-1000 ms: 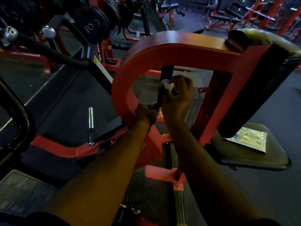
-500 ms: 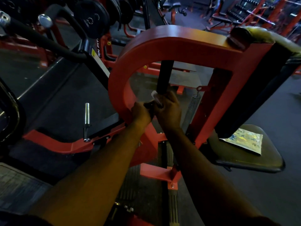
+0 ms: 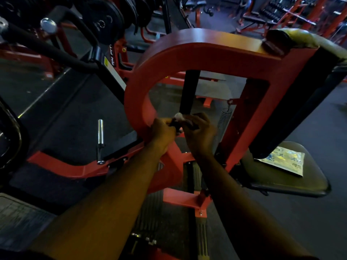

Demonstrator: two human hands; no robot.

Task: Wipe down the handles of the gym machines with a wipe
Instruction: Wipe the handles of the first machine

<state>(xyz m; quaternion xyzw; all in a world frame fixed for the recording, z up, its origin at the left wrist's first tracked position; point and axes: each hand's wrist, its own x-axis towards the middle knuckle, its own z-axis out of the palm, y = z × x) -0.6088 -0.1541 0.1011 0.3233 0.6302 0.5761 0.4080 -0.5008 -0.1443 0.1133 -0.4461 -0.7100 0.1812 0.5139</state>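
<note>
You are looking down at a large red machine frame (image 3: 197,51), a thick steel loop that curves over and down on its left side, in a dim gym with a dark rubber floor (image 3: 62,117). To the right, a black padded seat (image 3: 287,177) is fixed to the frame, with a flat printed packet (image 3: 283,162) lying on it below a dark padded backrest (image 3: 300,102). A black upright handle bar (image 3: 188,91) runs down through the opening of the red loop. To the left, a short chrome peg (image 3: 100,139) stands up from a low red arm of the machine, and black weight plates (image 3: 102,21) hang on other machines farther back.

Both your bare forearms reach forward into the loop. Your right hand (image 3: 200,134) has its fingers curled around the lower end of the black bar, holding the white wipe (image 3: 178,116) against it; a small tuft of wipe shows above your knuckles. Your left hand (image 3: 162,132) sits just beside it, touching the right, fingers curled on a dark part at the foot of the bar. Both hands are slightly blurred.
</note>
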